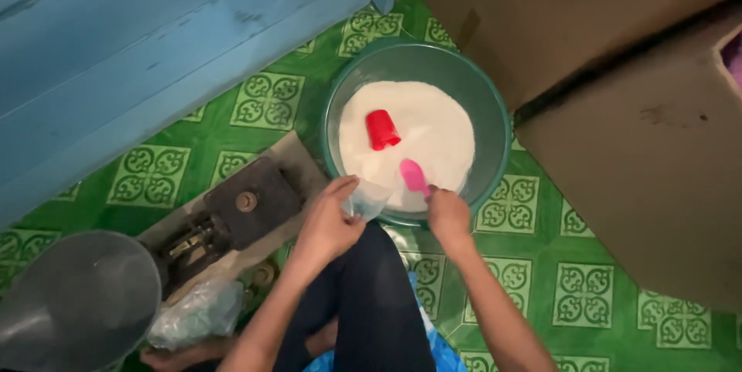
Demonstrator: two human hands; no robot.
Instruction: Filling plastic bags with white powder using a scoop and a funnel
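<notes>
Left hand pinches clear plastic bag open at basin rim, six o'clock; right hand grips pink scoop over white grains; red cup at centre.

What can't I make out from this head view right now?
- Pink scoop: handle hidden inside the right hand.
- Clear bag: contents too faint; left hand covers its edge.
- Red cup: rim sunk in white powder.
- Grey pan: cut by frame edge.

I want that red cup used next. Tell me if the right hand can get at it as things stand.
Probably yes. The red cup lies in the open on the white powder, just beyond the right hand, nothing between. But that hand already holds a pink scoop.
</notes>
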